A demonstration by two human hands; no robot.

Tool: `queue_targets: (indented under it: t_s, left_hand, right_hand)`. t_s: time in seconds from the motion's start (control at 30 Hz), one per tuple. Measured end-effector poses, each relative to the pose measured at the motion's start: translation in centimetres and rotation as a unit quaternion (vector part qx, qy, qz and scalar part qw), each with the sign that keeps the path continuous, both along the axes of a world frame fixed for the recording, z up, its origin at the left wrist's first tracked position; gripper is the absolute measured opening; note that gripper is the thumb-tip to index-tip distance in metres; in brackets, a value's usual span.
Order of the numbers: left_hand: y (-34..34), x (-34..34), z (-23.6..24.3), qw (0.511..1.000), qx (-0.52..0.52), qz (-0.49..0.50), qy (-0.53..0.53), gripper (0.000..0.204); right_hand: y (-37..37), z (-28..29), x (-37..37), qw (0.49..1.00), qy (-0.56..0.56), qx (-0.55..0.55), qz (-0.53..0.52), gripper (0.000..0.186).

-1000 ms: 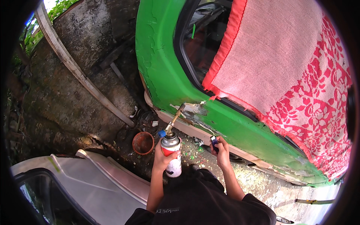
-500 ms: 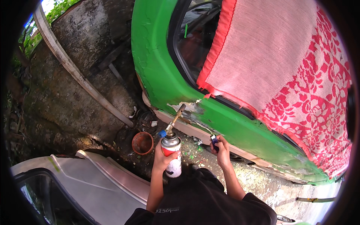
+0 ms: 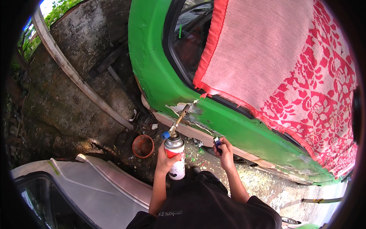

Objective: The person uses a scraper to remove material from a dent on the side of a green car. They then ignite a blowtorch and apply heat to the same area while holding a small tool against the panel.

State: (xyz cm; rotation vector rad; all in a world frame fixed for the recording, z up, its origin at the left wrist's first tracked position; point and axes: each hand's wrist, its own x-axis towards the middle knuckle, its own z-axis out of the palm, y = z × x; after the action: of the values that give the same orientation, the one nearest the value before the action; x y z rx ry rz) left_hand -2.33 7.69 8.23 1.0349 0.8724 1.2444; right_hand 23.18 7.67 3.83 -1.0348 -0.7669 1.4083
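My left hand [image 3: 165, 159] is wrapped round a blowtorch [image 3: 175, 156], a white and red gas canister with a brass burner tube and a blue knob on top. The tube slants up to the right, its tip over a patch of peeled paint on the green car body [image 3: 152, 76]. No flame shows at the tip. My right hand [image 3: 225, 152] is closed around a dark blue lighter [image 3: 217, 143] with a metal top, held upright to the right of the torch and apart from it. No flame is visible on the lighter either.
A pink and red floral towel [image 3: 259, 49] hangs over the green car's window. Left of the torch sits a clay pot [image 3: 143, 146] on the ground. A silver car [image 3: 87, 187] stands at lower left, and a long curved rail [image 3: 72, 76] leans near the stained wall.
The view has shifted slightly, so the green car and towel sit a little further left. Both hands keep their grips on the blowtorch and the lighter.
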Motion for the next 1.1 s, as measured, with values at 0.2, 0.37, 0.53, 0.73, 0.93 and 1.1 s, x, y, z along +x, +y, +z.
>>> queue_targets:
  t_s: [0.2,0.37,0.53,0.73,0.93,1.1]
  left_hand:
    - [0.4,0.7,-0.2,1.000,0.007,-0.002,0.012,0.046]
    - [0.7,1.2,0.0,1.000,0.011,-0.023,0.010,0.046]
    - [0.9,0.9,-0.3,1.000,0.011,-0.021,0.003,0.045]
    - [1.3,0.0,-0.4,1.000,0.011,-0.009,0.005,0.045]
    - [1.2,0.2,0.3,1.000,0.002,-0.017,-0.008,0.045]
    - [1.3,0.8,0.2,1.000,0.011,-0.027,0.003,0.045]
  right_hand:
    - [-0.4,0.0,0.5,1.000,-0.004,0.009,-0.010,0.019]
    - [-0.6,0.1,0.8,1.000,0.005,0.004,-0.023,0.020]
    - [-0.7,0.0,0.9,1.000,0.000,0.015,-0.025,0.021]
    - [-0.7,-0.2,0.6,1.000,0.006,0.011,-0.027,0.019]
    - [-0.8,0.3,0.3,0.999,0.007,0.009,-0.030,0.018]
    - [-0.8,0.1,0.4,0.999,0.005,0.014,-0.033,0.019]
